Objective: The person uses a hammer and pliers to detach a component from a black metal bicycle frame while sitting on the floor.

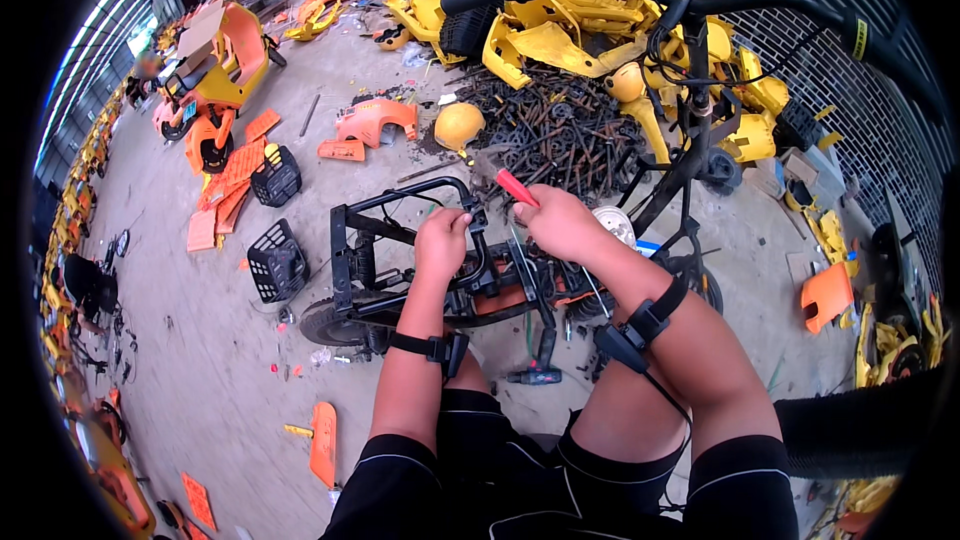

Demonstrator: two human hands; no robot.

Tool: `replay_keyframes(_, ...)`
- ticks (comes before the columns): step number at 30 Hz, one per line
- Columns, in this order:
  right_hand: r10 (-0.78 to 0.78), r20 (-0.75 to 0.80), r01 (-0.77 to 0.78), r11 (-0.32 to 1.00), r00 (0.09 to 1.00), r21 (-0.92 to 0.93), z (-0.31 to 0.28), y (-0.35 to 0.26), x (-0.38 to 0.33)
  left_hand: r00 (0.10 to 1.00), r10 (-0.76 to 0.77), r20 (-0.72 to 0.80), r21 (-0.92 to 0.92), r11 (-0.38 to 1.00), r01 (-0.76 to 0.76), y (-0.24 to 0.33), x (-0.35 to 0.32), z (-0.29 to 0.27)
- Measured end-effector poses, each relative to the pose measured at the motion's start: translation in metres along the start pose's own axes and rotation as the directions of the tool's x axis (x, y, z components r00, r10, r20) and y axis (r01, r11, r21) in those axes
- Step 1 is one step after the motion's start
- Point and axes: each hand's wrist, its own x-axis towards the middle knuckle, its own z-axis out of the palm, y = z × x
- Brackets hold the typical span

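Vehicle frame point(488, 285) at centre, rods point(550, 130) heaped beyond it, crates point(278, 264) to its left

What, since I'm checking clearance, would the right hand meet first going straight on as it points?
Past the red-handled tool it holds, the right hand would probably meet the yellow dome; depth is unclear.

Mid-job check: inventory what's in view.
Vehicle frame: one, mostly black, centre
Handlebar: one, black, upper right
Hand tool: one, red-handled, centre
Power tool: one, dark, near frame
Metal parts: many, dark, beyond frame
Body panels: many, mostly yellow, top
Domed shell: one, yellow, beyond frame
Baskets: two, black, left of frame
Flat panels: several, orange, left
Vehicle: one, orange-yellow, upper left
Straps: two, black, on forearms
Left hand: one, bare, at frame
Right hand: one, bare, holding hand tool
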Motion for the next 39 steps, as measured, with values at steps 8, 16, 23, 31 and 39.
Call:
replay_keyframes(8,0.023,0.029,-0.02,0.997,0.999,-0.076,0.006,0.009,0.005,1.0,-0.003,-0.01,-0.065,0.998,0.002,-0.007,0.002,0.001)
replay_keyframes(16,0.077,0.1,-0.067,0.993,0.992,-0.101,0.005,0.011,0.003,0.998,-0.05,0.023,-0.046,0.998,0.051,-0.007,0.003,0.002)
replay_keyframes(23,0.036,-0.021,-0.035,0.999,0.999,0.027,-0.011,0.007,0.001,1.0,0.01,-0.02,-0.04,0.999,-0.011,-0.013,0.004,0.003)
replay_keyframes(31,0.043,0.052,-0.041,0.998,0.998,-0.051,-0.001,0.027,0.01,1.0,-0.013,-0.017,-0.062,0.998,0.012,-0.011,0.004,0.004)
replay_keyframes(39,-0.119,-0.123,0.127,0.99,0.985,0.062,-0.002,0.005,-0.003,1.0,0.013,-0.011,-0.038,0.999,-0.014,-0.016,0.004,0.005)
